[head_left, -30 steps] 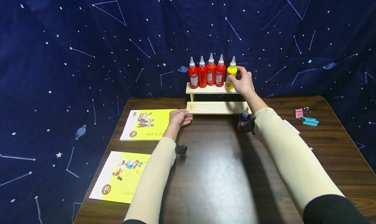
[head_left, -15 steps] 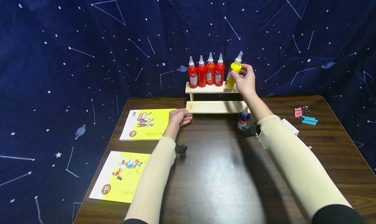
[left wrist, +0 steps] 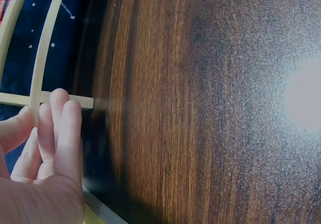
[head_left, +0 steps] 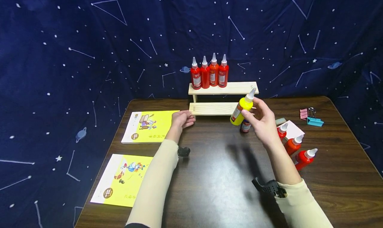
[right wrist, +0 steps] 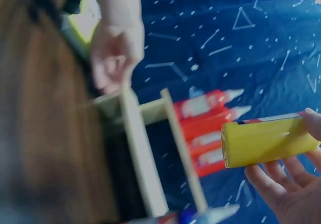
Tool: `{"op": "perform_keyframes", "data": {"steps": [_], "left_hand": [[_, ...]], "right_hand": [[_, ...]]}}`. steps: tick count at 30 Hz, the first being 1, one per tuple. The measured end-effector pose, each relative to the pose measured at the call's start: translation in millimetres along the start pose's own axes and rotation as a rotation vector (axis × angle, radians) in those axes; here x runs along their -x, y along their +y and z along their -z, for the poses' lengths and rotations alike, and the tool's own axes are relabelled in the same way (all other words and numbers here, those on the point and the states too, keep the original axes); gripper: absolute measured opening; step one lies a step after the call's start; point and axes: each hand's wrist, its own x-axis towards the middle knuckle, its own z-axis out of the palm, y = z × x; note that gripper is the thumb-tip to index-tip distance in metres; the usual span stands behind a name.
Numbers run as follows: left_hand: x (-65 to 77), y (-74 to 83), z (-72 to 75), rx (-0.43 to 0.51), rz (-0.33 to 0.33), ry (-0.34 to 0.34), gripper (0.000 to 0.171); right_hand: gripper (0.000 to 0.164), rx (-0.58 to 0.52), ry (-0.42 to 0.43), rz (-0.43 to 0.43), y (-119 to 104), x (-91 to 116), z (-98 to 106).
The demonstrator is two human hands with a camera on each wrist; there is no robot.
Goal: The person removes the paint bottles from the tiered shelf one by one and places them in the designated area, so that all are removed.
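My right hand [head_left: 264, 121] grips a yellow paint bottle [head_left: 241, 111] with a pointed white nozzle, tilted, in front of the two-tier wooden rack's right side. In the right wrist view the thumb lies over the bottle [right wrist: 271, 139] and the fingers curl beneath it. My left hand [head_left: 181, 119] pinches the left end of the rack's lower board [left wrist: 42, 58] between thumb and fingers. Several red paint bottles [head_left: 209, 75] stand together on the left part of the upper board [head_left: 242, 87]. A dark blue bottle [head_left: 245, 126] stands on the table, partly hidden behind the yellow one.
Three red bottles [head_left: 304, 159] stand right of my right forearm, beside a white box-like item [head_left: 293, 129]. Pink and teal binder clips [head_left: 315, 122] lie farther right. Two yellow booklets [head_left: 158, 126] lie on the left. A starry dark blue cloth [head_left: 149, 38] hangs behind the table.
My right hand has lifted the yellow bottle off the upper board and brought it down toward me. Three red bottles at the right have come into sight. My left hand stays put.
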Motion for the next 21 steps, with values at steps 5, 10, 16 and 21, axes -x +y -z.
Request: {"op": "perform_keyframes", "data": {"steps": [5,10,16,21], "left_hand": [[-0.6,1.2,2.7,-0.002,-0.001,0.004,0.03],[0.2,2.4,3.3,0.002,-0.011,0.005,0.031],[0.7,0.9,0.1,0.005,-0.011,0.002,0.029],[0.2,-0.7,-0.6,0.009,-0.011,-0.001,0.03]], "right_hand": [[0.045,0.1,0.08,0.002,20,36,7],[0.049,0.201,0.157,-0.054,63,52,14],[0.05,0.273,0.219,-0.061,85,57,15],[0.05,0.28,0.258,-0.056,93,57,13]]}}
